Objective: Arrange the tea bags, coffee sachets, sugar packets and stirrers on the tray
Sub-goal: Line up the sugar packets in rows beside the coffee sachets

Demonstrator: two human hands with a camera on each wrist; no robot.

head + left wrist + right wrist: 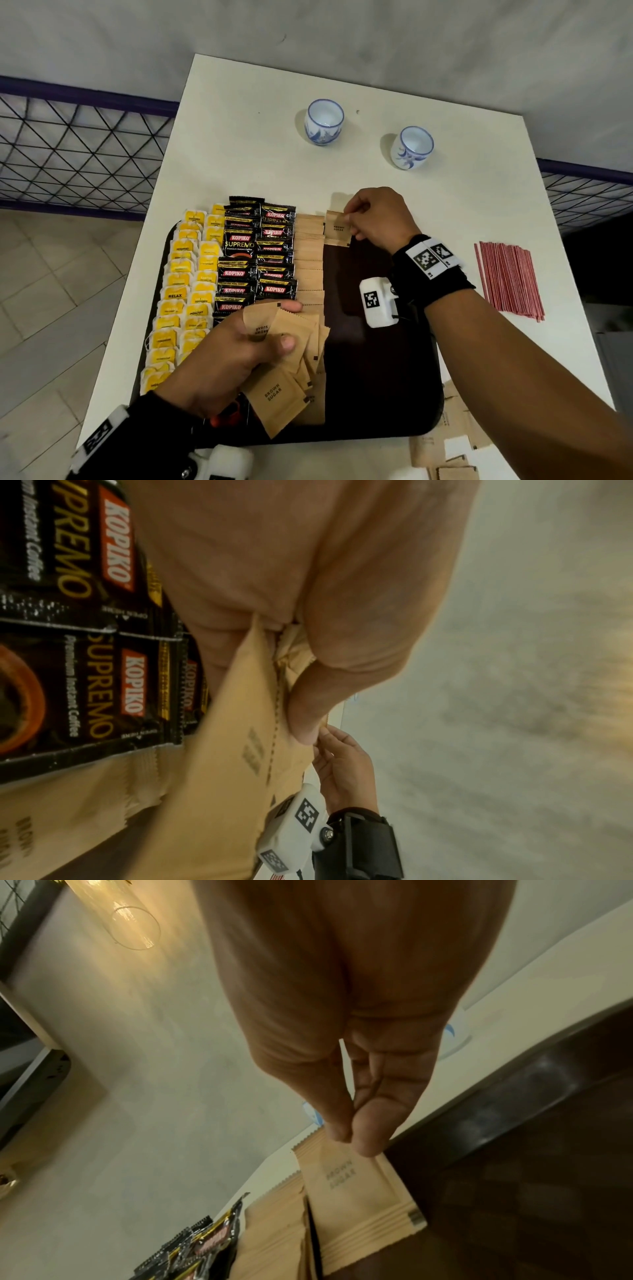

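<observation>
Brown sugar packets in both hands.

Two blue-and-white cups stand apart on the white table, beside a wire-mesh railing.

The dark brown tray is showing a smooth, faintly glossy plastic-looking face. On its left part, the black foil coffee sachets are shining glossy, and the yellow paper tea bags beside them are looking matt. The tan kraft-paper sugar packets are looking matt, with crimped, serrated ends. Right of the tray, the thin red stirrers are lying on the smooth matt white table. Beyond the tray, two glazed white-and-blue ceramic cups are gleaming.
</observation>
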